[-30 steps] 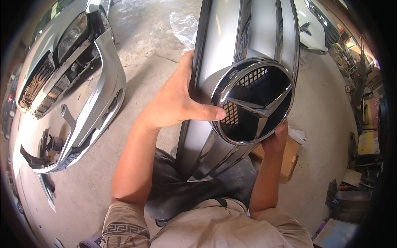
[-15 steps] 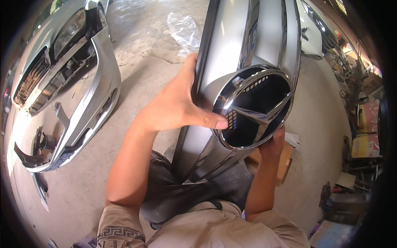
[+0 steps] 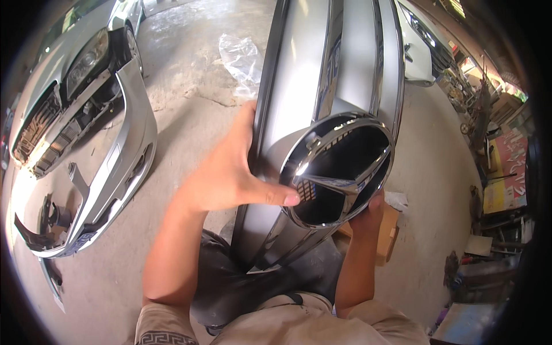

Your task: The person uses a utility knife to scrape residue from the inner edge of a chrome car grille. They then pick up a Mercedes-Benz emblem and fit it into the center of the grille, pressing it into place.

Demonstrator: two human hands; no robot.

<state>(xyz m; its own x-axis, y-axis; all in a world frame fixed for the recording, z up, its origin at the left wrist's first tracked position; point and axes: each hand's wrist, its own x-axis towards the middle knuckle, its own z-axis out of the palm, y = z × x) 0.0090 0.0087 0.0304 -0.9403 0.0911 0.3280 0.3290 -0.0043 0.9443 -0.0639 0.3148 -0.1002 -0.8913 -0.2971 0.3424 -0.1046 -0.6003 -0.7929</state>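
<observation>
A long silver car grille (image 3: 293,69) with chrome strips and a dark edge stands tilted between my legs, its upper end leaning away from me. On its face sits a round chrome emblem (image 3: 359,185) with a black backing. My left hand (image 3: 224,181) grips the grille's left edge, its thumb pressed on the emblem's left rim and its other fingers hidden behind the edge. At the emblem's lower right, my right hand (image 3: 368,215) reaches under the grille. One fingertip shows by the rim; the rest of its fingers are out of sight.
A silver car (image 3: 86,63) with its front stripped stands at the left, a detached bumper (image 3: 129,126) beside it. Clear plastic film (image 3: 240,63) lies on the concrete floor. A cardboard box (image 3: 388,236) is beside my right forearm. Clutter and a red-yellow panel (image 3: 507,172) line the right side.
The whole view has shifted, so grille, hands and background all appear lower and further left. Both hands keep nearly the same hold on the grille.
</observation>
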